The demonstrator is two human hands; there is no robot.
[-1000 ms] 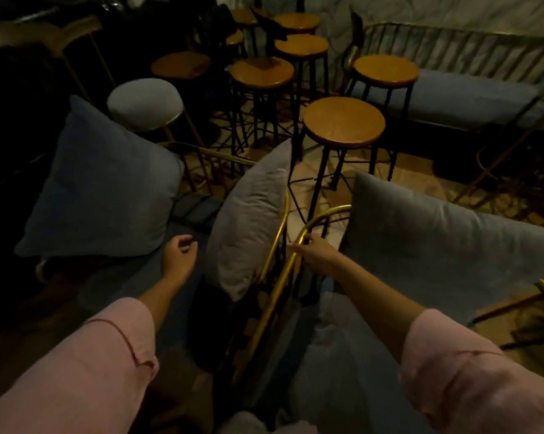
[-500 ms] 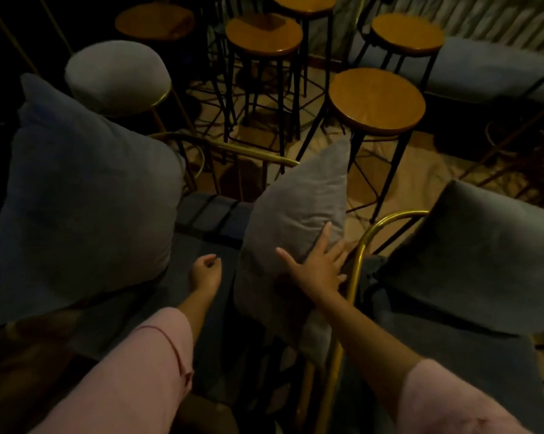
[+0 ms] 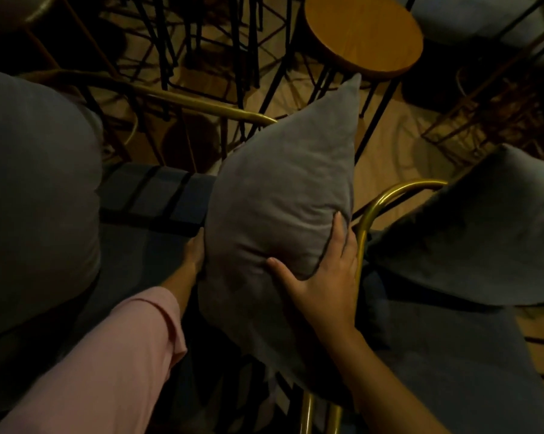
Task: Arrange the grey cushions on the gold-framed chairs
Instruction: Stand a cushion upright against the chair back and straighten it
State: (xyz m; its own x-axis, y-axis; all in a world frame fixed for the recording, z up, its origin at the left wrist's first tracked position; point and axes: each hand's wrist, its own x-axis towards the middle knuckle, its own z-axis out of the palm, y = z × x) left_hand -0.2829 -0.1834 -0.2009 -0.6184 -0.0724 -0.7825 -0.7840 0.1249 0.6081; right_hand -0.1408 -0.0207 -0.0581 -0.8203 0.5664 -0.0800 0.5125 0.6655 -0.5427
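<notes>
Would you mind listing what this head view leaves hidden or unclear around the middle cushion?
- Left hand: fingers hidden behind the middle cushion, grip unclear.
- Middle cushion's lower corner: lost in shadow below the right hand.
- Left cushion: cut off by the frame edge.
- Gold chair frame: base out of frame.

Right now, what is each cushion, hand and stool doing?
Middle cushion: standing on edge, held between both hands.
Left hand: pressed against the middle cushion's left side.
Right hand: spread open on its right side, beside the gold chair frame.
Left cushion: resting on its chair, untouched.
Right cushion: lying on its chair, untouched.
Wooden stool: upright, nothing on it.
</notes>
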